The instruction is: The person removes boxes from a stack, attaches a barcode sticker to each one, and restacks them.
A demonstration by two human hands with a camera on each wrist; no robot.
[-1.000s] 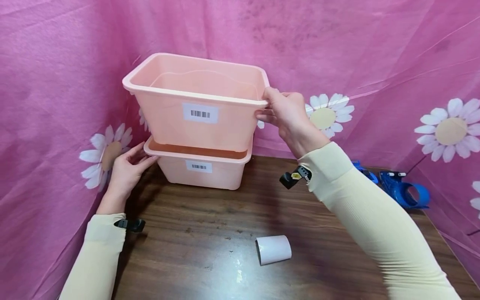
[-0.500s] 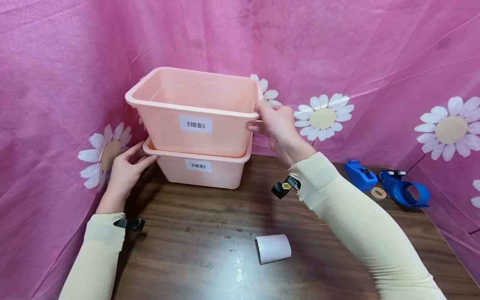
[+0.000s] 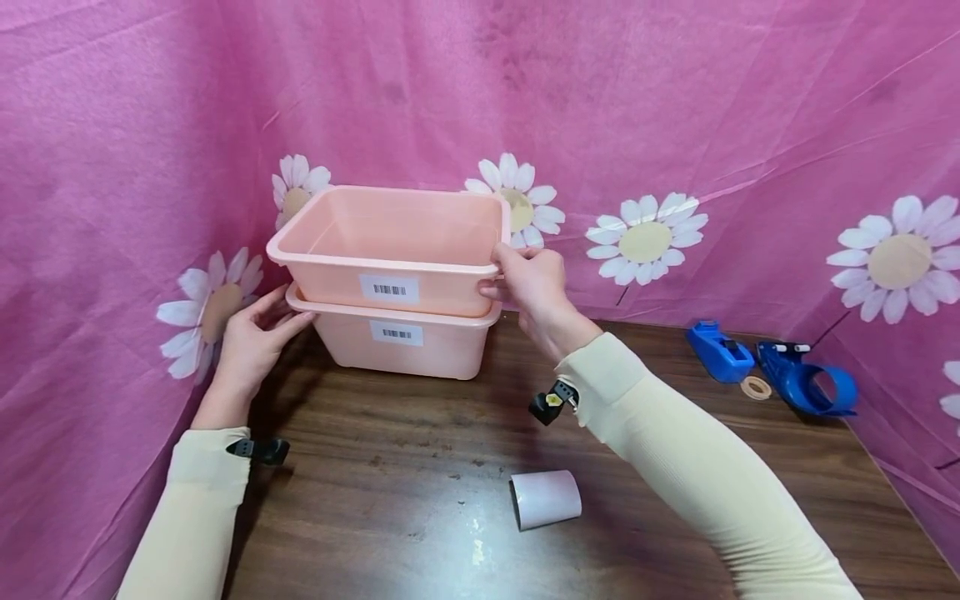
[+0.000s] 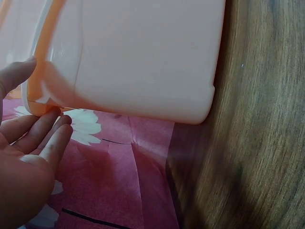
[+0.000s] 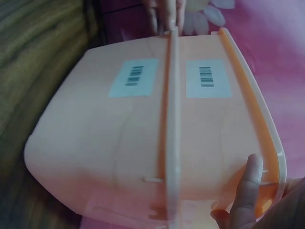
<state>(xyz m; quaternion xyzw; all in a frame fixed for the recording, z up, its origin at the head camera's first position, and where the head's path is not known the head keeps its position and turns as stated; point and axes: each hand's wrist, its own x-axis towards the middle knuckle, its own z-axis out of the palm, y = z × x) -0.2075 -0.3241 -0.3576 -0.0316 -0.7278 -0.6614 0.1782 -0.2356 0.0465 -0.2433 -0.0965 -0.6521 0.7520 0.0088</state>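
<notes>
Two peach plastic bins with barcode labels are stacked. The upper bin (image 3: 427, 279) sits partway down inside the lower bin (image 3: 442, 346), which stands on the wooden table. At the upper bin's right end, my right hand (image 3: 536, 287) pinches the rim, thumb on top and fingers beneath. My left hand (image 3: 251, 342) grips the lower bin's left rim. In the left wrist view, the left thumb lies on the rim (image 4: 35, 62) while the other fingers (image 4: 55, 143) reach under it. Both barcode labels (image 5: 135, 76) show in the right wrist view.
A white cardboard tube (image 3: 546, 498) lies near the table's front. On the right are a blue tape dispenser (image 3: 720, 352), a tan ring of tape (image 3: 755, 387) and a second blue dispenser (image 3: 813, 383). Pink flowered cloth (image 3: 420, 92) hangs behind and at the sides.
The right hand has lowered the upper bin deeper into the lower one, moving down and slightly left. My left hand and the lower bin have kept their place.
</notes>
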